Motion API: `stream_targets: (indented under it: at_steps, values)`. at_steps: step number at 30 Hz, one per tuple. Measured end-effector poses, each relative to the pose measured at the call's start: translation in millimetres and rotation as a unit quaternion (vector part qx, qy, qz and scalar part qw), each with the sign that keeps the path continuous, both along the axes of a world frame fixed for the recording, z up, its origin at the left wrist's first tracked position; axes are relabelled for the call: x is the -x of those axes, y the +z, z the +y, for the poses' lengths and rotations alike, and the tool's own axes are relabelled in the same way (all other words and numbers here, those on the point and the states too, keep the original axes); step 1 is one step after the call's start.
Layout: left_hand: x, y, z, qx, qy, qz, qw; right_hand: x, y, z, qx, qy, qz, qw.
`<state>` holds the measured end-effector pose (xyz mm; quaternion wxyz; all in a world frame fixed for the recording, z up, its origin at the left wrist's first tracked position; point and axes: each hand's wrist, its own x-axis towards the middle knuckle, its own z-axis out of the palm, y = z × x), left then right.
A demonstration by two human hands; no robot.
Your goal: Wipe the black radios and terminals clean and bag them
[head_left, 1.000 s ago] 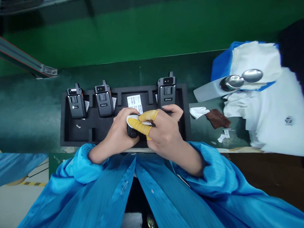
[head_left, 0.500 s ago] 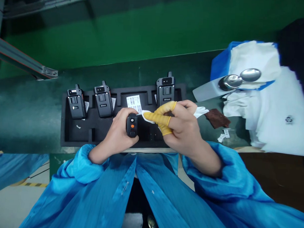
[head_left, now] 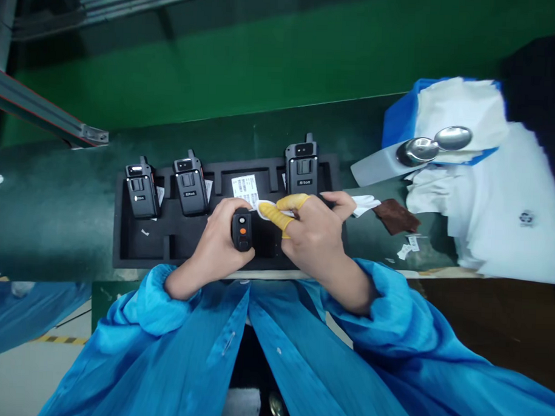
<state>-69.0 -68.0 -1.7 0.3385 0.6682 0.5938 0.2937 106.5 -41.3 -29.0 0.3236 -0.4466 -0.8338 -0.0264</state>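
Note:
My left hand (head_left: 217,239) is wrapped round a black two-way radio (head_left: 242,230), held end-on over the tray so that its orange button faces me. My right hand (head_left: 311,227), with yellow finger cots on some fingers, pinches a folded white cloth (head_left: 265,209) just right of that radio. Whether the cloth touches the radio I cannot tell. Beneath both hands lies a black compartment tray (head_left: 141,256). In it rest three more radios: one at the far left (head_left: 141,194), one beside it (head_left: 189,185) and one right of centre (head_left: 302,168). A white label sheet (head_left: 245,188) shows in a middle compartment.
To the right stand a blue bin (head_left: 396,118) of white cloths and a dispenser bottle (head_left: 381,166) with a metal top, lying tilted. Nearby are a brown cloth (head_left: 397,216), small labels (head_left: 408,248) and a stack of white sheets (head_left: 518,210). A metal bar (head_left: 48,112) juts in at left.
My right hand has shifted left and slightly down with the white cloth, closer to the held radio. My left hand holds the radio almost where it was.

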Motion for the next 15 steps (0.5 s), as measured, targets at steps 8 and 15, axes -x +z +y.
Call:
stream_targets:
  at_steps: [8,15]
  values:
    - [1.6,0.0,-4.6,-0.007,-0.005,0.008,1.000,-64.2,-27.2,14.5,0.145,-0.151,0.115,0.971]
    - [12.1,14.3,18.2,0.059,0.007,0.076,0.995,-64.8,-50.0,11.5,0.214,-0.088,0.356,0.905]
